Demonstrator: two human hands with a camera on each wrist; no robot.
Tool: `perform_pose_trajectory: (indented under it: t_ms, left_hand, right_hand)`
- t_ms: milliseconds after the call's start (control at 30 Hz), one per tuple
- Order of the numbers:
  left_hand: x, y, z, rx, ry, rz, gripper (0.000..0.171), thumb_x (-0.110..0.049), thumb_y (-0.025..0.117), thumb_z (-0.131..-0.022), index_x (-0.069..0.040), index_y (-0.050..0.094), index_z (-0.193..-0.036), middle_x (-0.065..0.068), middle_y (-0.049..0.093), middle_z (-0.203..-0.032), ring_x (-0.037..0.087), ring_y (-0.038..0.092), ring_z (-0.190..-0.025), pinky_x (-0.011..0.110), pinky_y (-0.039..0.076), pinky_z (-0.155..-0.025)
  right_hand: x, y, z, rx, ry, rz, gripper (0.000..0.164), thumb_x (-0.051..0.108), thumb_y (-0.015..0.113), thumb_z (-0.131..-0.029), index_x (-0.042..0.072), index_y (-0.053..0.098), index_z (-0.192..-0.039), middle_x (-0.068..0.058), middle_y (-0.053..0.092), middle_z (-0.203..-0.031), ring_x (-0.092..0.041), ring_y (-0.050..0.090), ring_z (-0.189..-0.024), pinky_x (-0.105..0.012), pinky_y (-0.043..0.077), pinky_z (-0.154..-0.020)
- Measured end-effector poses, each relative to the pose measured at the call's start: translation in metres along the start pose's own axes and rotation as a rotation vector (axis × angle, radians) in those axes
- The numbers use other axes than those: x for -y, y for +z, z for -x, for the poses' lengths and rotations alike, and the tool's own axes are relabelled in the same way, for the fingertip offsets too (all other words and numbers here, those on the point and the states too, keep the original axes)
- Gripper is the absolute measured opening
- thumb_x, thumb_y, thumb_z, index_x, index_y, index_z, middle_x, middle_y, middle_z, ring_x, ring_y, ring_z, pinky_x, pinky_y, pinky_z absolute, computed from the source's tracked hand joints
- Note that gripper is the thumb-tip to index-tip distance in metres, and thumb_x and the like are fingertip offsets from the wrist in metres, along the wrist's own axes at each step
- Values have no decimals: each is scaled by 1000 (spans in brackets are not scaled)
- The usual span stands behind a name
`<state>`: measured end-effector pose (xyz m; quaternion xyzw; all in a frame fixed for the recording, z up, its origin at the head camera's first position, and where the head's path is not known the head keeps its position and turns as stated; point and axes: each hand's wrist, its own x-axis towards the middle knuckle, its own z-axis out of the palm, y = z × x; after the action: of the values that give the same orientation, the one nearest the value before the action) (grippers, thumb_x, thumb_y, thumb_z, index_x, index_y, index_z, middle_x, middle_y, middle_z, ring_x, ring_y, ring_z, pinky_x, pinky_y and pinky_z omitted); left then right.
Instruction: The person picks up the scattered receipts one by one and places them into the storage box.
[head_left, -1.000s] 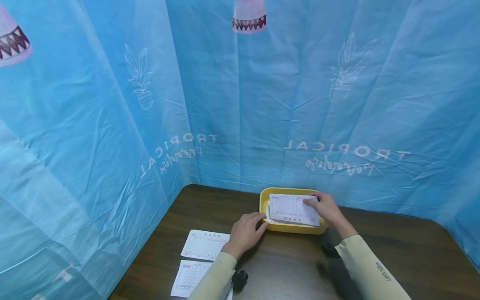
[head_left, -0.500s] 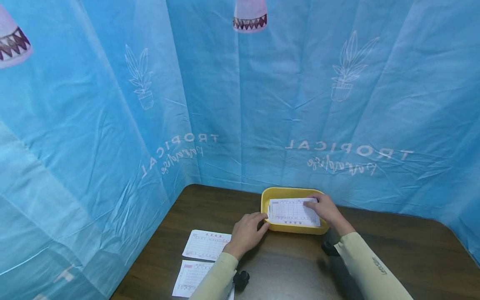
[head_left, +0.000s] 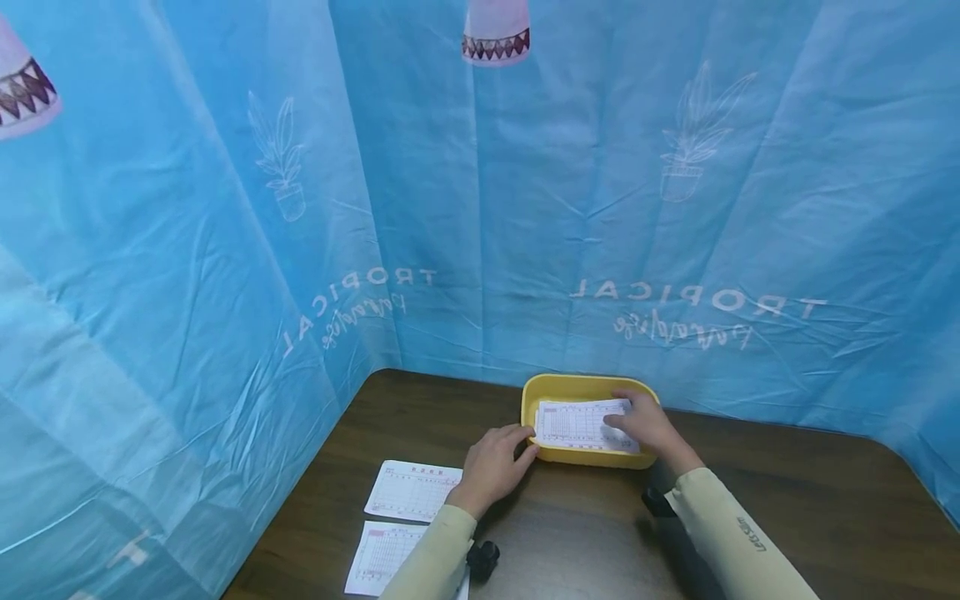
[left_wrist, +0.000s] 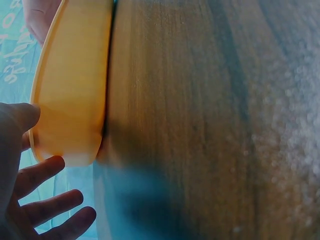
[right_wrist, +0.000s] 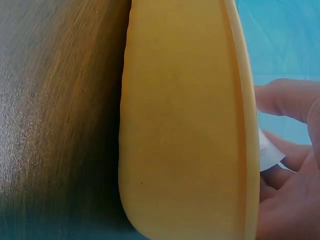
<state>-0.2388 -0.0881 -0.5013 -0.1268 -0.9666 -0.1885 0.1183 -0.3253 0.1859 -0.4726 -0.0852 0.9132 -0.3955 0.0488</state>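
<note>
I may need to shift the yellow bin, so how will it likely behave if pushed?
The yellow bin would probably slide rather than tip, since it sits low and wide on the table. It looks like thin, smooth plastic, so probably light and fairly stiff. The printed paper inside looks loose, so a sharp push might shift it.

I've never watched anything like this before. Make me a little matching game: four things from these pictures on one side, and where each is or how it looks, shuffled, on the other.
Things:
1. Left hand
2. Right hand
3. Tray
4. Blue cloth

Places and looks:
A. At the right-hand end of the printed paper
B. Hanging beyond the table, with backward lettering
C. At the near left corner of the tray
D. Yellow, standing on the table

Right pairs: 1-C; 2-A; 3-D; 4-B
</note>
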Motion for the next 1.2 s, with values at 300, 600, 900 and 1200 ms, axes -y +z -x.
perform_pose_trajectory:
  t_ms: [300,600,900,1200]
  left_hand:
    - [2,0,-1,16,-7,3,42,-50,49,-97,-28,59,-131,-4,57,-133,17,54,-118,42,47,-92]
    - [0,0,0,22,-9,-9,41,-50,50,-97,-28,60,-130,-5,57,-133,18,55,-117,42,48,-92]
    - [1,1,-2,-2,-7,-4,41,-49,51,-97,-28,60,-130,-4,57,-132,18,56,-114,41,48,-91]
    - [1,4,-1,-8,0,-12,40,-49,51,-96,-28,61,-129,-5,58,-131,17,57,-112,40,50,-89]
  right_hand:
    - [-1,4,1,-33,-55,64,58,17,66,-89,-11,43,-135,-31,46,-133,-46,42,-123,-59,36,-98]
    - [-5,1,5,-54,-88,110,52,20,62,-92,-7,47,-133,-28,48,-133,-43,48,-118,-58,41,-93]
    - [-5,-8,21,-155,-220,246,36,18,61,-92,-4,59,-120,-25,51,-129,-43,48,-117,-59,41,-90]
    - [-16,-17,36,-244,-200,169,44,22,61,-94,-1,52,-130,-24,47,-132,-43,42,-122,-61,36,-95]
